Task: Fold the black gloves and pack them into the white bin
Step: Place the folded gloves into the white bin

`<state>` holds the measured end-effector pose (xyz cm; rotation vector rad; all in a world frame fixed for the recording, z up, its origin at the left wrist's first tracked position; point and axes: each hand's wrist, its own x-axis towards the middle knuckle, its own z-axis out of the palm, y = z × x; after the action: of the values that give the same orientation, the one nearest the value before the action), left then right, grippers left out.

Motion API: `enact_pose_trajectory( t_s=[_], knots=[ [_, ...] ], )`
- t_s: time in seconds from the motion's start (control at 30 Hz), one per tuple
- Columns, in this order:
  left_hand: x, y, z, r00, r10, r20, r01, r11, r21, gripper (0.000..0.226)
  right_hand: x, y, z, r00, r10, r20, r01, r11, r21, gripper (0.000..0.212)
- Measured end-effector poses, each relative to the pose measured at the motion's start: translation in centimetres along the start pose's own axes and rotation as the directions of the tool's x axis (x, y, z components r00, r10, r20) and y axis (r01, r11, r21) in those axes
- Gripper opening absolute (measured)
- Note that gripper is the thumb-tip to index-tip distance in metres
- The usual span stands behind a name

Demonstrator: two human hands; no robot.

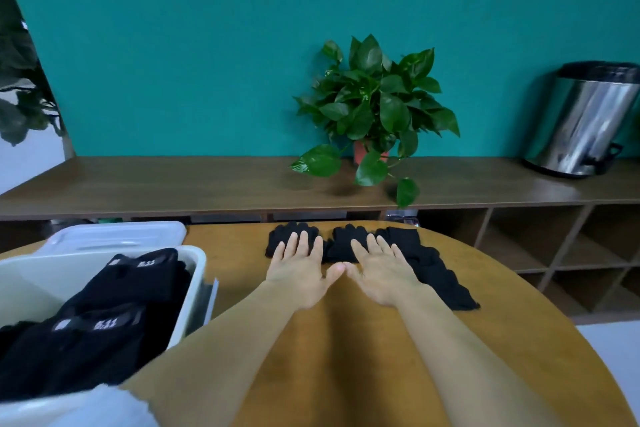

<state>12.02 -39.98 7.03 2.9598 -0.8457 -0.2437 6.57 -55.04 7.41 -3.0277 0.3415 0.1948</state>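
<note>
Two black gloves lie side by side at the far edge of the wooden table (346, 340). My left hand (301, 270) lies flat, fingers straight, on the left glove (287, 234). My right hand (381, 274) lies flat on the right glove (346, 237); the two thumbs touch. More black gloves (436, 274) spread in a row to the right of my right hand. The white bin (194, 288) stands at the left and holds several folded black gloves (114, 315) with white labels.
The bin's white lid (114, 236) lies behind the bin. Beyond the table runs a low wooden shelf (173, 184) with a potted green plant (374, 107) and a steel pedal bin (585, 121). Open cubby compartments (554, 246) sit at the right.
</note>
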Motion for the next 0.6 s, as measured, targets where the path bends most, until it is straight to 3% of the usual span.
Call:
enact_pose_trajectory(
  t_s=[0.33, 0.6],
  knots=[
    [13.9, -2.9, 1.7, 0.998, -0.055, 0.038, 0.057, 0.996, -0.075, 0.077, 12.0, 3.0, 1.4, 0.998, 0.017, 0.061, -0.018, 0.999, 0.026, 0.065],
    [17.8, -5.4, 5.5, 0.987, -0.133, 0.093, 0.141, 0.986, -0.091, 0.065, 16.5, 3.0, 4.6, 0.985, 0.029, 0.168, -0.049, 0.992, 0.115, 0.059]
  ],
)
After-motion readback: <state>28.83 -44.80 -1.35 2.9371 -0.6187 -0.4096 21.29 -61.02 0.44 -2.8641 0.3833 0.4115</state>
